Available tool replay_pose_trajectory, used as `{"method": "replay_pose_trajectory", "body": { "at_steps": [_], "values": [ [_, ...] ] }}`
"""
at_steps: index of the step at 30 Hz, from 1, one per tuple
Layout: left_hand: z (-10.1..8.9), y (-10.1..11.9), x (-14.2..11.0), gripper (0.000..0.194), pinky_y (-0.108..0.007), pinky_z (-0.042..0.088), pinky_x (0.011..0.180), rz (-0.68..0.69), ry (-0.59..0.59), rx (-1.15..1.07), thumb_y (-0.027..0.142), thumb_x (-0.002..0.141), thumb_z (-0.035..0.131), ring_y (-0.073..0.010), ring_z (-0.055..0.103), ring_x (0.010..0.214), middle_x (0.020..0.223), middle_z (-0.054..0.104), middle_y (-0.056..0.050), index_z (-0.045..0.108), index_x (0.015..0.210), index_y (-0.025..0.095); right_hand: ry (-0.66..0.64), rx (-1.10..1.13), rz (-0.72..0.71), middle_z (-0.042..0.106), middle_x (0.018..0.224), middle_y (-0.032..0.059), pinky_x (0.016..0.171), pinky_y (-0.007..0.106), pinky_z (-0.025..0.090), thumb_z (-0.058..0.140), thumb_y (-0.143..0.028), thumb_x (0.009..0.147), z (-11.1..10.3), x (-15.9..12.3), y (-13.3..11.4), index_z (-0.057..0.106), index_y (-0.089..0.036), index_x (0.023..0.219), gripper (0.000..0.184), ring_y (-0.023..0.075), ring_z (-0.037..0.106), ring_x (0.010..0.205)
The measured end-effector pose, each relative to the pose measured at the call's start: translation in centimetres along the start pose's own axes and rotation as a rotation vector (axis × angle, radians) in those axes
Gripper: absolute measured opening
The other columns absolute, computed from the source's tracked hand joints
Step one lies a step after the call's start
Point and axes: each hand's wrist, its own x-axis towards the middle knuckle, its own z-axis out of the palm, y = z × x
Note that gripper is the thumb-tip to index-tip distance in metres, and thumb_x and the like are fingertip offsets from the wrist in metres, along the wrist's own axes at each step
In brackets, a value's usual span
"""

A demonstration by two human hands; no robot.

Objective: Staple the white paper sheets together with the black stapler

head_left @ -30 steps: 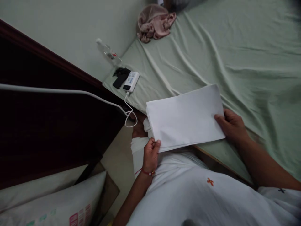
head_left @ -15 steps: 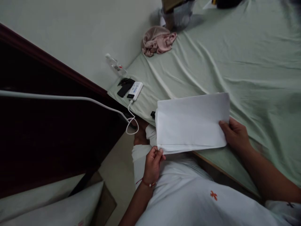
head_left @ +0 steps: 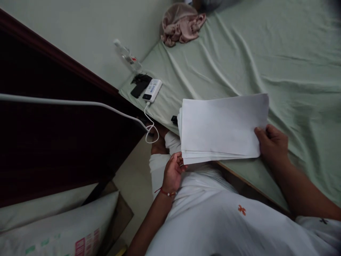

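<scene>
A stack of blank white sheets of paper [head_left: 221, 128] is held up over my lap, its layered edges showing at the left and bottom. My right hand [head_left: 274, 144] grips the stack's right edge, thumb on top and fingers mostly hidden behind. At the lower left corner my left hand [head_left: 173, 172] has its fingers curled against the paper, partly underneath. A red string bracelet [head_left: 167, 193] circles the left wrist.
A bed with a pale green sheet [head_left: 298, 71] lies ahead. On it are a pink cloth [head_left: 182, 26], a plastic bottle [head_left: 128, 55], a dark phone-like object [head_left: 140, 88], a white power bank [head_left: 152, 90] with a white cable [head_left: 103, 105], and a small black object [head_left: 174, 120]. A printed sack [head_left: 66, 227] stands lower left.
The view has tilted down, so the bed items sit higher. The paper stack has shifted slightly right and up in view, its lower edges fanned more. My left thumb has slid off the corner's top face.
</scene>
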Motion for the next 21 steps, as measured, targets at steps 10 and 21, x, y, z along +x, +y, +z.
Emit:
{"method": "replay_pose_trajectory", "body": {
  "at_steps": [10, 21],
  "values": [
    [-0.1, -0.4, 0.7, 0.051, -0.018, 0.042, 0.051, 0.137, 0.058, 0.235, 0.060, 0.068, 0.096, -0.0077, 0.048, 0.059, 0.069, 0.057, 0.005, 0.070, 0.083, 0.019, 0.005, 0.260, 0.105, 0.069, 0.080, 0.0010, 0.059, 0.031, 0.040, 0.082, -0.047, 0.082, 0.1, 0.4, 0.1, 0.075, -0.023, 0.097, 0.029, 0.0157, 0.053, 0.064],
    [1.3, -0.2, 1.3, 0.056, -0.023, 0.046, 0.068, 0.216, 0.037, 0.159, 0.049, 0.072, 0.096, -0.0115, 0.059, 0.067, 0.075, 0.067, 0.005, 0.064, 0.109, 0.023, 0.067, 0.460, 0.186, 0.071, 0.075, 0.0014, 0.060, 0.032, 0.043, 0.089, -0.037, 0.066, 0.2, 0.6, -1.1, 0.074, -0.024, 0.088, 0.029, 0.0161, 0.056, 0.062]
  ]
}}
